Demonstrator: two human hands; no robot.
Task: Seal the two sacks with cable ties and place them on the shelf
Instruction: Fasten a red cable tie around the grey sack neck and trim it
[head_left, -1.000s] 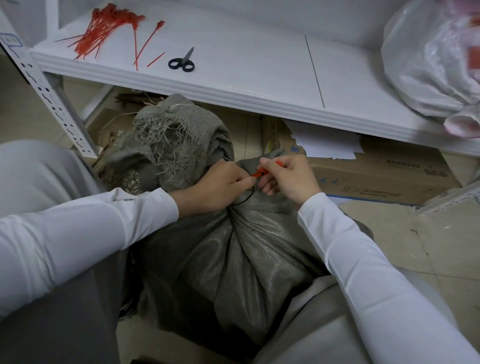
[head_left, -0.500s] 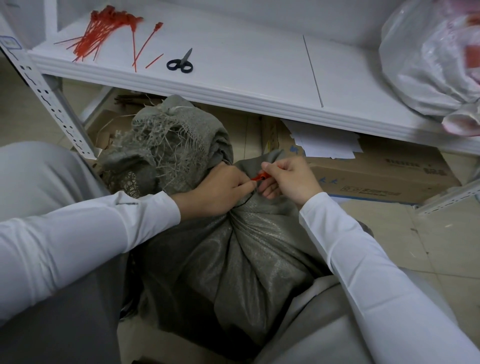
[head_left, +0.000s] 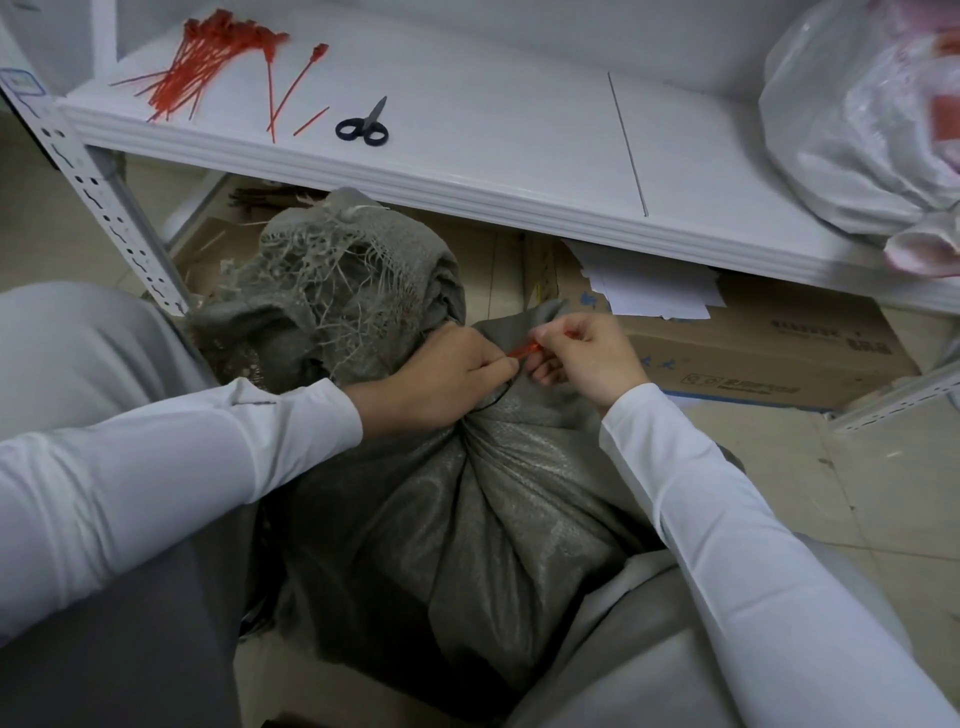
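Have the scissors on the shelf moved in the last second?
No. The scissors lie where they did on the shelf, just right of the loose cable ties and well left of the seam.

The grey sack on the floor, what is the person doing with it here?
A person is sealing the grey woven sack, which stands on the floor between their knees. The left hand grips its gathered neck, and the right hand pinches a red cable tie at that neck. The sack is not yet on the white shelf, where spare cable ties and black scissors lie.
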